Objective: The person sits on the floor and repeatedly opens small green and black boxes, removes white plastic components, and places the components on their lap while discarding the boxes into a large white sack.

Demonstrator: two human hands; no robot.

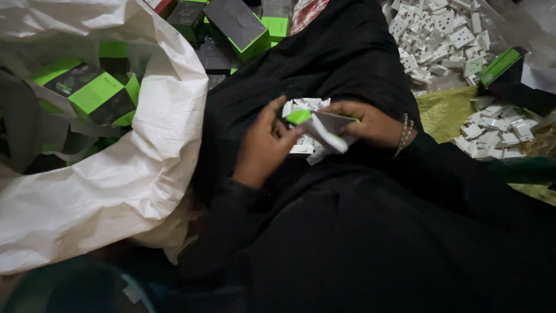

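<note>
My left hand [263, 145] and my right hand [370, 123] meet over my lap, both on a small grey-and-green carton [324, 124] with an open green flap. The right hand grips the carton's body; the left hand's fingers touch its flap end. Beneath the carton, several small white plastic socket parts [304, 107] lie on the black cloth [347, 52] covering my lap. Bangles ring my right wrist.
A large white woven sack [145, 162] at the left holds several green-and-black cartons [95, 93]. More cartons [240, 26] lie at the top. Heaps of white socket parts [443, 35] sit at the upper right and on yellow-green fabric [446, 113] at the right.
</note>
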